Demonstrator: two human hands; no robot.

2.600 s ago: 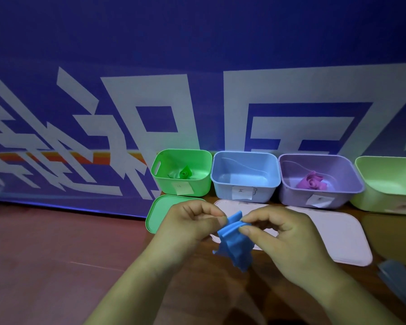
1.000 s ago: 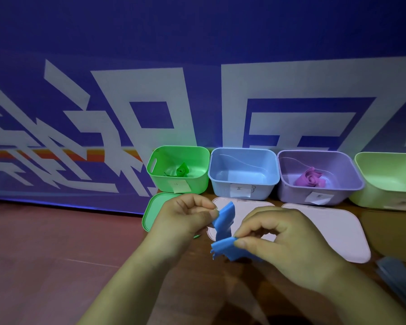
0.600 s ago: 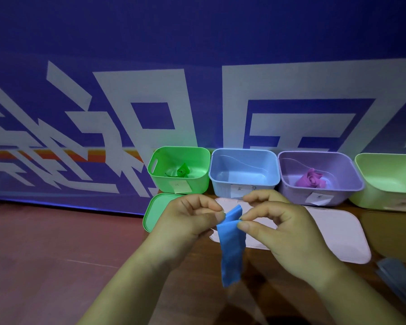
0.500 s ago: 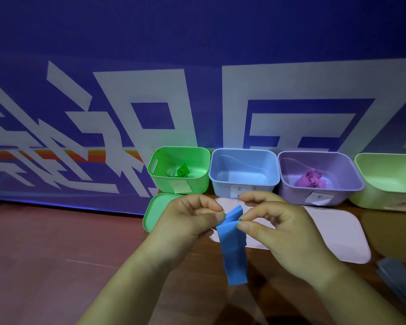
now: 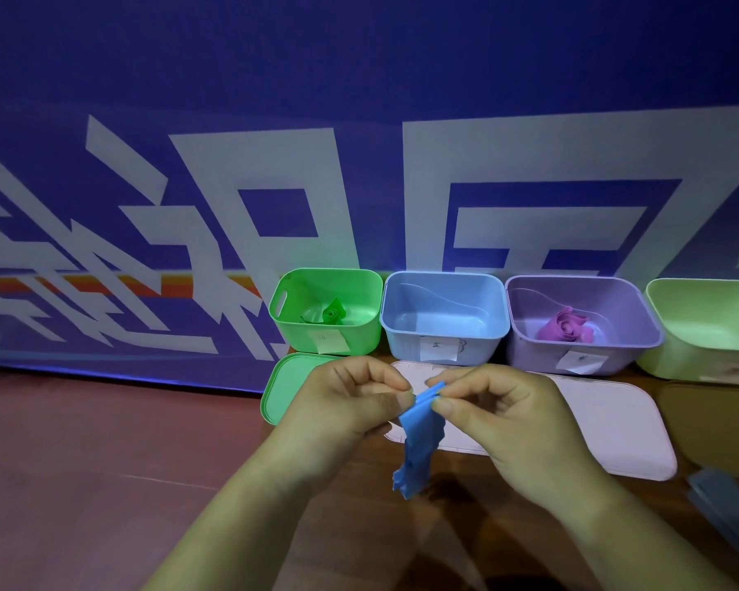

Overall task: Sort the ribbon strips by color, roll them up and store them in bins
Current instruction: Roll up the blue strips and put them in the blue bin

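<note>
- Head view: both forearms come up from the lower edge and meet in front of the blue bin (image 5: 402,351), with the backs of the hands toward the camera.
- The left hand (image 5: 350,403) is in front of the blue bin, a little to its left. Thumb and forefinger are pressed together on the top end of the blue ribbon strip (image 5: 419,445), and the other fingers are curled into the palm.
- The right hand (image 5: 500,411) is in front of the blue bin, a little to its right. It also pinches the top end of the strip between thumb and forefinger, and its other fingers are bent.
- The two pinches are just beside each other; the top of the strip looks folded in layers between them.
- The rest of the strip hangs down from the fingers above the table (image 5: 82,462), in front of the blue bin, and its low end is crumpled.
- Left of the blue bin, touching it, stands the green bin (image 5: 299,334) with a green ribbon roll (image 5: 333,313) inside.
- Right of the blue bin stands the purple bin (image 5: 530,351) with a purple ribbon roll (image 5: 566,326) inside; further right is a light green bin (image 5: 700,360).
- A green lid (image 5: 282,390) lies flat in front of the blue bin to the left, and a white lid (image 5: 606,420) in front of it to the right, partly behind the hands.
- Far right of the blue bin, at the frame edge, lie grey-blue bands (image 5: 726,505), possibly more strips; they are too blurred to be sure.
</note>
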